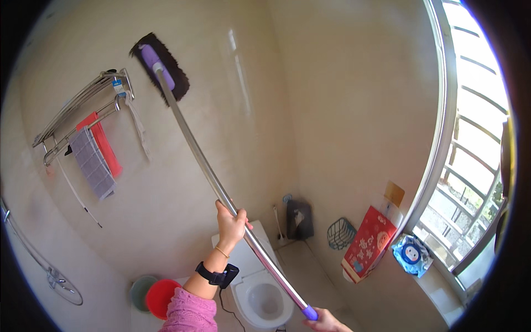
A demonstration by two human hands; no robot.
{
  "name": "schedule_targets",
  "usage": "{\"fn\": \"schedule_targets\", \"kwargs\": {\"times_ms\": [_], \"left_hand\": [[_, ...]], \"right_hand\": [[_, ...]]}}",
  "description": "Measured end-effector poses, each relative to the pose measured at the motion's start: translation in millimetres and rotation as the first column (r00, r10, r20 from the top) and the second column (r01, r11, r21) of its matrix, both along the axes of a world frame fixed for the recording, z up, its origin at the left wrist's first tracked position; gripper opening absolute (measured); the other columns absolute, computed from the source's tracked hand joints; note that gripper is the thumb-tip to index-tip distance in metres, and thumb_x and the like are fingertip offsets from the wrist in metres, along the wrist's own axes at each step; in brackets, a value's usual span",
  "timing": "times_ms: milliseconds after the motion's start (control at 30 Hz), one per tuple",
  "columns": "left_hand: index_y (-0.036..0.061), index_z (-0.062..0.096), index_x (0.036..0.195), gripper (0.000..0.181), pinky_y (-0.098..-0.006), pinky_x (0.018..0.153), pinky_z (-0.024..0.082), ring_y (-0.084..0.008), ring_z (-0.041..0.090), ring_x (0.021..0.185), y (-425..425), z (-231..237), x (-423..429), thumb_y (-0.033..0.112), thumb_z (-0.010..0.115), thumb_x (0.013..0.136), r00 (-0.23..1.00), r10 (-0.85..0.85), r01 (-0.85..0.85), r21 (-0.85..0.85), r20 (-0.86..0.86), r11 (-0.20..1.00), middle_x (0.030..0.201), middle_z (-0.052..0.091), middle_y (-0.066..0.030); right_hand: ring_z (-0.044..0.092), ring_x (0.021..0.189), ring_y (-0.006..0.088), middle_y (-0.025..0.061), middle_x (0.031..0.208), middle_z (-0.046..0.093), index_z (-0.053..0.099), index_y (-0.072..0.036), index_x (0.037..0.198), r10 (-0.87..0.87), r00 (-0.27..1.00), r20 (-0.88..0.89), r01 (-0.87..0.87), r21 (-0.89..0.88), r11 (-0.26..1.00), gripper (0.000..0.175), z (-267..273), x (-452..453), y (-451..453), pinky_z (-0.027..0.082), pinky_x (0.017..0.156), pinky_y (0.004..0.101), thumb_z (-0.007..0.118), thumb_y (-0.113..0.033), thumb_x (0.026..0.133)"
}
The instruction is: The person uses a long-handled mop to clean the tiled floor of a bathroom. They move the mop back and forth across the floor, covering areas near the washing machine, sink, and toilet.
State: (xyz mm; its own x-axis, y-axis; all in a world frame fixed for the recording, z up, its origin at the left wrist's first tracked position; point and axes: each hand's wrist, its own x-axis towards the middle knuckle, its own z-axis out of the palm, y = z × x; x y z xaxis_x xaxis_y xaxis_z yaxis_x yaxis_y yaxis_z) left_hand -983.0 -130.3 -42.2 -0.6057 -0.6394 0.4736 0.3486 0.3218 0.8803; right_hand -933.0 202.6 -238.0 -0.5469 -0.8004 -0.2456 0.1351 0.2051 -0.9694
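My left hand [232, 224] grips the middle of a long metal pole [199, 155]. Around the purple grip at the pole's lower end, my right hand [325, 320] is closed, partly cut off by the bottom edge. The pole slants up and to the left to a purple-backed mop head [159, 68] with dark shaggy pile. That head lies against the pale wall [215, 83], right of a metal towel rack [83, 97]. Below my left hand stands a white toilet [265, 299] with its lid raised.
A grey checked towel [92, 162] and a red towel [103, 145] hang from the rack. Red [162, 299] and green [143, 292] basins sit low left. At right are a wire basket [341, 233], a red box [369, 245], a wipes pack [412, 254] and a barred window [468, 137].
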Motion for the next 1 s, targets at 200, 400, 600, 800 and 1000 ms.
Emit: {"fn": "schedule_targets", "kwargs": {"times_ms": [200,400,600,800,1000], "left_hand": [[0.0021,0.022,0.101,0.032,-0.0308,0.039,0.051,-0.0143,0.051,0.044,72,-82,15,-0.003,0.046,0.082,0.976,-0.042,0.032,0.049,0.214,0.998,0.071,0.048,-0.0098],[-0.0050,0.026,0.090,0.036,-0.0362,0.039,0.047,-0.0278,0.058,0.044,151,-158,-3,0.014,0.056,0.082,0.888,-0.173,0.182,0.019,0.426,0.983,0.054,0.052,-0.0157],[-0.0046,0.028,0.088,0.037,-0.0365,0.045,0.049,-0.0294,0.061,0.051,167,-213,-38,0.015,0.057,0.078,0.727,-0.115,0.305,-0.168,0.677,0.938,0.060,0.057,-0.0213],[-0.0064,0.033,0.090,0.042,-0.0409,0.054,0.050,-0.0377,0.060,0.059,155,-253,-10,0.020,0.061,0.074,0.692,-0.260,0.289,0.071,0.673,0.955,0.064,0.057,-0.0217],[-0.0092,0.037,0.089,0.047,-0.0426,0.061,0.049,-0.0384,0.059,0.068,119,-258,84,0.024,0.064,0.071,0.713,-0.194,0.298,-0.040,0.673,0.954,0.073,0.055,-0.0263]], "right_hand": [[0.052,0.079,0.0124,0.0024,0.084,0.056,0.052,0.003,0.110,-0.161,0.987,0.009,0.161,-0.039,0.986,0.038,-61,49,82,0.045,0.071,0.0280,0.061,-0.005,0.073],[0.054,0.077,0.0139,0.0062,0.084,0.061,0.055,0.003,0.106,-0.277,0.922,0.270,0.242,0.154,0.958,0.036,-64,116,152,0.047,0.069,0.0307,0.061,-0.005,0.072],[0.054,0.075,0.0137,0.0063,0.083,0.061,0.056,0.003,0.105,-0.285,0.907,0.310,0.200,0.279,0.939,0.035,-52,156,161,0.047,0.068,0.0311,0.062,-0.007,0.072],[0.054,0.074,0.0135,0.0064,0.082,0.062,0.057,0.003,0.103,-0.244,0.925,0.291,0.125,0.373,0.920,0.033,-44,193,145,0.047,0.067,0.0316,0.062,-0.008,0.072],[0.054,0.073,0.0133,0.0065,0.081,0.062,0.058,0.003,0.102,-0.161,0.949,0.271,0.008,0.490,0.872,0.032,-31,240,119,0.047,0.066,0.0320,0.063,-0.009,0.073]]}}
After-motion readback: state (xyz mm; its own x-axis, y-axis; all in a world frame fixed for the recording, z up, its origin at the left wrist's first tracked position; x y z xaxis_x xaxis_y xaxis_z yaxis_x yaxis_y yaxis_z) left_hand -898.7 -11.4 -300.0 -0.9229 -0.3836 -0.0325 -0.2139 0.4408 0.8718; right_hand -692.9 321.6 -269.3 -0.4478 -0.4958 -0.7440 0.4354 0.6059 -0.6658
